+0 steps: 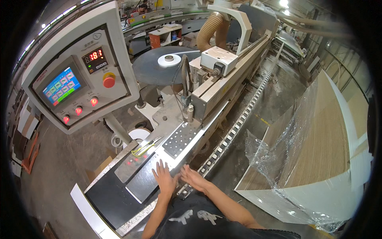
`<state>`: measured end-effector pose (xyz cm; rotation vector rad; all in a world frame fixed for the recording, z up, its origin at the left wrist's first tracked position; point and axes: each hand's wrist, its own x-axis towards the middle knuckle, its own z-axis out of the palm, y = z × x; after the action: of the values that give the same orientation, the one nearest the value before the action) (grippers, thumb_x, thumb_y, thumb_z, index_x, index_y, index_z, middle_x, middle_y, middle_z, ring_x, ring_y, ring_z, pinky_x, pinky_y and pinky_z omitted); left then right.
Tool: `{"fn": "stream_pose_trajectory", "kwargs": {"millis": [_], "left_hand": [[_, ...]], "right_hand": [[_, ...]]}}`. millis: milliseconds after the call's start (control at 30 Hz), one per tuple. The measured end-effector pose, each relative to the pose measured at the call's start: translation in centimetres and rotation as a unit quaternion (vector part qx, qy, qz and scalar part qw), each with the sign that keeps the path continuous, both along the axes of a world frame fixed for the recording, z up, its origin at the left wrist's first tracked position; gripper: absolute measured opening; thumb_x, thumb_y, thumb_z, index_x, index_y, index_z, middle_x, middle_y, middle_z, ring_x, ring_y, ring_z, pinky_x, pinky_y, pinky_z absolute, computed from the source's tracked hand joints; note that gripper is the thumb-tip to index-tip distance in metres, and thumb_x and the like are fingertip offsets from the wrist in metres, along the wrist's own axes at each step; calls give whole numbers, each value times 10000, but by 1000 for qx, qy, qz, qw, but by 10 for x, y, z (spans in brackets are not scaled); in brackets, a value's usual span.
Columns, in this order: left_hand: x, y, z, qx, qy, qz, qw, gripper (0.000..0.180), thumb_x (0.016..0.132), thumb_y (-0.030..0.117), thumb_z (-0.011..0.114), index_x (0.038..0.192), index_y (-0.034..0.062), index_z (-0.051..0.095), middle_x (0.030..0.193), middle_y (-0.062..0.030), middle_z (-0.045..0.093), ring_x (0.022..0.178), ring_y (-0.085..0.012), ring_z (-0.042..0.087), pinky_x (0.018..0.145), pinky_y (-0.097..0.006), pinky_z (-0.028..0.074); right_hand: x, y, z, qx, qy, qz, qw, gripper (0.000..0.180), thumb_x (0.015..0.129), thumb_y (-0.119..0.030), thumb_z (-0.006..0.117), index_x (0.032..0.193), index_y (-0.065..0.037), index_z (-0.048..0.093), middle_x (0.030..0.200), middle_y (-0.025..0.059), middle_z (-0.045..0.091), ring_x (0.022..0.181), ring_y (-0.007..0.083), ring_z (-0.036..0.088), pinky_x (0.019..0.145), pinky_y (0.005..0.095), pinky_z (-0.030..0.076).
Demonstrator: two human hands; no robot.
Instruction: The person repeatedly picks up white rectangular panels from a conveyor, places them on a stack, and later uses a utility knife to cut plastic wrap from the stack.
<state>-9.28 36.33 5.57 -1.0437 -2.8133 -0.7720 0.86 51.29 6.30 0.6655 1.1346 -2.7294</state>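
Note:
My left hand [165,181] is spread over the smooth metal plate [145,180] at the near end of a long machine, its fingers apart and nothing in them. Close beside it on the right, my right hand [193,178] is at the machine's edge. Its fingers are loosely bent toward the left hand, and I see nothing held in them. Just beyond the hands lies a dark plate with rows of white dots [181,139]. Left of the metal plate, yellow-green wires [142,150] lie by a grey panel with small red buttons [129,162].
A control panel [81,65] with a lit screen and red emergency button stands left. Behind, a white roll of band [168,60] rests on a dark disc [145,65]. A track of blocks [234,129] runs along the right. Wood-grain boards [310,147] in clear film stand right.

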Motion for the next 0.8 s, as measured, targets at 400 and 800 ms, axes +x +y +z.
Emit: {"fn": "stream_pose_trajectory", "kwargs": {"millis": [400, 800], "left_hand": [[44, -46, 80, 235, -163, -91, 954, 485, 934, 57, 663, 1398, -35, 557, 1484, -254, 522, 1388, -427, 478, 1174, -502, 363], [182, 120, 234, 352, -102, -429, 825, 286, 964, 46, 661, 1248, 9, 659, 1289, -177, 678, 1210, -368, 628, 1064, -444, 463]], "right_hand": [[-72, 51, 12, 100, -28, -231, 968, 1117, 968, -751, 541, 1688, -44, 61, 1761, 180, 60, 1578, 408, 233, 1270, 491, 250], [302, -6, -9, 188, -90, -421, 883, 275, 1004, -133, 730, 1220, 29, 676, 953, 80, 737, 799, 162, 699, 680, 304, 564]]}}
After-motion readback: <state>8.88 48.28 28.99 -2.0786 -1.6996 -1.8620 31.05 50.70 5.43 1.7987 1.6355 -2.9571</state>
